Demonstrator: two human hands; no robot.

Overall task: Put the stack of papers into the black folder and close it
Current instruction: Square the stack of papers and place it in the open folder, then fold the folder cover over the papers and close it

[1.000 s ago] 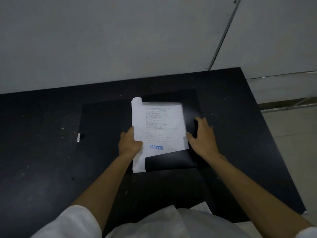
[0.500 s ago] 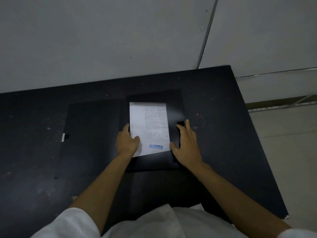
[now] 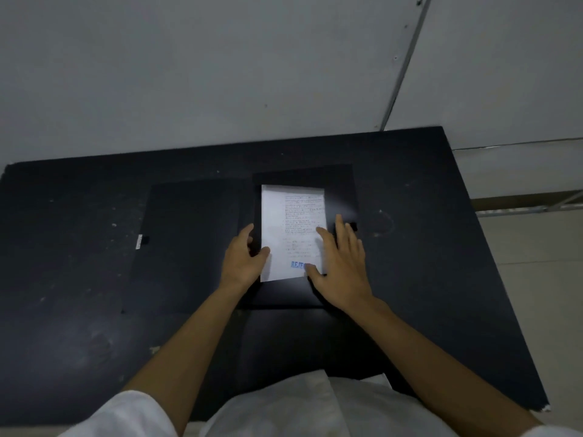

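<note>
The white printed paper stack (image 3: 291, 230) lies in the open black folder (image 3: 195, 234). The left hand (image 3: 243, 263) and right hand (image 3: 342, 266) press it, fingers straight.

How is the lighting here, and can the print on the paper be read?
Head view: dim light, the black folder nearly merges with the dark table; a pale glare streak crosses the folder beside the stack of papers; the print is too soft to read; the right hand covers part of the blue stamp.

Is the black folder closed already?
No, the black folder lies open flat on the table, with the stack of papers showing on its right half.
</note>
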